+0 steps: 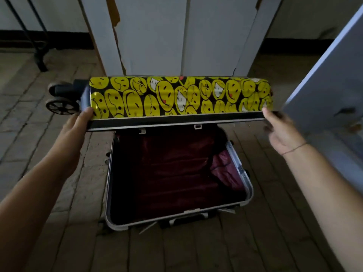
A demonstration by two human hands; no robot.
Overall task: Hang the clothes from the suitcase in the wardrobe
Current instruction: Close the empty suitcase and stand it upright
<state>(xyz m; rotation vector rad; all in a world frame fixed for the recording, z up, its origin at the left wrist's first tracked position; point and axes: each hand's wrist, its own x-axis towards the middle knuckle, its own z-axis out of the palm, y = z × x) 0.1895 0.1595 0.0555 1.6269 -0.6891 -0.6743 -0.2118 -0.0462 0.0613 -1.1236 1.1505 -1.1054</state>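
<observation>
- Found the suitcase (157, 223) lying open on the plank floor (59, 232), just in front of the white wardrobe (157, 36).
- Saw its lid (176, 95), printed with yellow smiley faces on black, raised close to upright, hinge side down.
- Gripped the lid's left corner with the left hand (82, 118): thumb pressed on the printed face, other fingers hidden behind the edge.
- Reached the right hand (279, 132) to the lid's right corner, one fingertip touching the rim; too blurred to tell whether clamped on it or merely resting.
- Wore a thin thread bracelet (294, 149) on the right wrist.
- Showed a dark red lining inside the lower shell, with a crumpled maroon garment (224, 165) bunched against the right wall.
- Made out no other clothes in the dim interior.
- Carried two black wheels (59, 106) at the lid's left end, lifted off the floor.
- Stood open at the far right: a pale wardrobe door (324, 75), swung toward the camera.
- Leaned into the top left corner: the black legs of a metal stand (39, 46).
</observation>
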